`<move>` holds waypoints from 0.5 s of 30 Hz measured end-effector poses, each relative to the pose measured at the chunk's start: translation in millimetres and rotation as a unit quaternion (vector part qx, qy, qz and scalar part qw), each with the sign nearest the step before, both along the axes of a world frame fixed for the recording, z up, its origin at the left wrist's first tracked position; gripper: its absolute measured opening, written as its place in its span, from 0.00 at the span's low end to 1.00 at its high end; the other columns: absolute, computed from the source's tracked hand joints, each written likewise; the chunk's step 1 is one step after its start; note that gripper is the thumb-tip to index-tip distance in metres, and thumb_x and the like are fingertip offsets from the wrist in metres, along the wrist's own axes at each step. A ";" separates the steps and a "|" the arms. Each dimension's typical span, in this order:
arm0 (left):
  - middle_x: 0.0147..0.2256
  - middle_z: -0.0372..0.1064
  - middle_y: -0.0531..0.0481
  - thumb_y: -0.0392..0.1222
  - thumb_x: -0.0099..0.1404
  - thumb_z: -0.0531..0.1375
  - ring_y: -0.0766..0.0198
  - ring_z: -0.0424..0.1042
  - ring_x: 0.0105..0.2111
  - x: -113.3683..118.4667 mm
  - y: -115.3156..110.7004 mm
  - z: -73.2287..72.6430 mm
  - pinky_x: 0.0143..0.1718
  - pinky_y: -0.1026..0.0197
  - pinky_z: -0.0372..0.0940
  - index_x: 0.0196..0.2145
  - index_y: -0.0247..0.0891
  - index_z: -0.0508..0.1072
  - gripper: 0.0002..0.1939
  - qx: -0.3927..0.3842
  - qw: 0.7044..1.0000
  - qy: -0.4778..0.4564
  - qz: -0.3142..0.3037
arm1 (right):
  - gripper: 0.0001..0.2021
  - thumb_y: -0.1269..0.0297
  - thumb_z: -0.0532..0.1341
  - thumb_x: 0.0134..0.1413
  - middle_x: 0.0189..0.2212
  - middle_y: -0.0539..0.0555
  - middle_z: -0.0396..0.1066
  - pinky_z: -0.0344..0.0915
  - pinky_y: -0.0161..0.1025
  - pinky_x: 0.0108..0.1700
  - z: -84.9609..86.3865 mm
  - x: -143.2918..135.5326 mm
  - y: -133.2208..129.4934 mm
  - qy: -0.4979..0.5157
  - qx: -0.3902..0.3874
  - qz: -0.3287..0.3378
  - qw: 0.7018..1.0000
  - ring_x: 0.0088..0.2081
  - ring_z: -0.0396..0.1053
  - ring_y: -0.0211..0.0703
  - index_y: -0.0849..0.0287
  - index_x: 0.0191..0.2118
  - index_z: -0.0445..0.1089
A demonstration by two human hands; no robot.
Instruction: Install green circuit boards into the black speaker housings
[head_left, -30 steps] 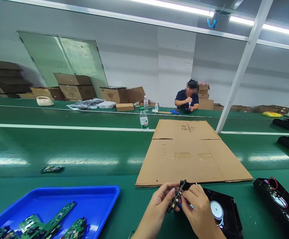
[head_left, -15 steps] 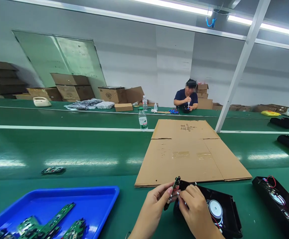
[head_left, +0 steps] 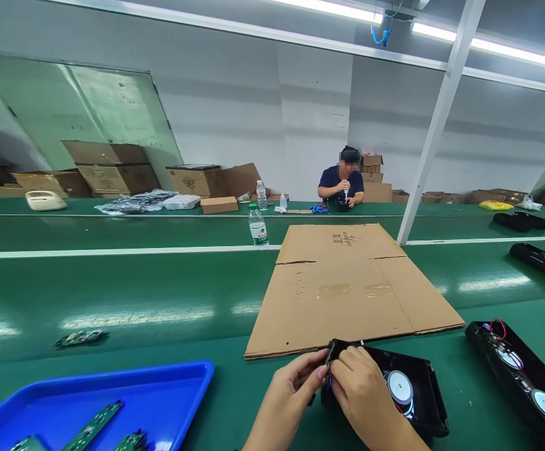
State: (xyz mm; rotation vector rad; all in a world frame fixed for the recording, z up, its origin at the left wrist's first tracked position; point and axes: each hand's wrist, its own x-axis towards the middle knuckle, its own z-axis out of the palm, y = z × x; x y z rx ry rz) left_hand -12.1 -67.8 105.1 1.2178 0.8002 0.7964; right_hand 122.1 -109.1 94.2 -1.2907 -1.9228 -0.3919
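My left hand (head_left: 292,393) pinches a small green circuit board (head_left: 329,354), which stands on edge at the left end of a black speaker housing (head_left: 425,391). Right beside it, my right hand (head_left: 364,391) has its fingers closed at the board's side, over the housing; what they hold is hidden. A round silver speaker (head_left: 399,387) with red wires shows inside the housing, to the right of my right hand.
At the lower left, a blue tray (head_left: 126,382) holds green boards. Flat cardboard (head_left: 347,300) lies ahead, with a bottle (head_left: 258,227) behind it. Another open speaker housing (head_left: 519,376) is at right. A person (head_left: 341,181) works at the far bench.
The view has turned slightly right. The board between my hands has tilted and come closer to the housing's left end, and my hands are closer together.
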 end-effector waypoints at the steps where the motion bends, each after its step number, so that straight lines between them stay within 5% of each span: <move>1: 0.39 0.71 0.44 0.57 0.45 0.65 0.57 0.68 0.39 -1.3 1.4 -2.0 0.43 0.60 0.65 0.41 0.35 0.72 0.30 -0.013 1.000 -0.009 -0.004 | 0.16 0.74 0.44 0.59 0.21 0.51 0.58 0.46 0.35 0.29 0.7 0.2 0.4 -0.001 0.005 0.004 1.000 0.26 0.51 0.37 0.62 0.21 0.57; 7: 0.39 0.71 0.41 0.50 0.46 0.67 0.58 0.69 0.38 -9.9 10.7 -12.8 0.43 0.57 0.65 0.51 0.37 0.64 0.35 -0.094 0.987 -0.098 -0.080 | 0.14 0.76 0.47 0.59 0.21 0.51 0.58 0.46 0.35 0.29 3.7 -0.9 2.5 0.008 0.058 0.028 0.998 0.26 0.51 0.36 0.63 0.24 0.62; 11: 0.41 0.70 0.43 0.49 0.47 0.67 0.58 0.68 0.39 -14.1 10.6 -6.6 0.43 0.58 0.64 0.44 0.38 0.72 0.26 -0.057 0.989 -0.079 -0.108 | 0.14 0.76 0.48 0.58 0.19 0.51 0.56 0.46 0.35 0.28 3.9 -3.5 1.5 0.010 0.085 0.024 0.996 0.25 0.49 0.35 0.64 0.22 0.61; 15: 0.39 0.71 0.44 0.51 0.47 0.66 0.58 0.68 0.36 -19.7 11.0 -0.2 0.34 0.62 0.63 0.44 0.38 0.72 0.27 -0.007 0.993 -0.013 -0.117 | 0.13 0.77 0.48 0.58 0.19 0.51 0.57 0.47 0.35 0.29 0.1 -6.5 1.3 0.028 0.098 0.042 0.994 0.26 0.51 0.35 0.65 0.23 0.61</move>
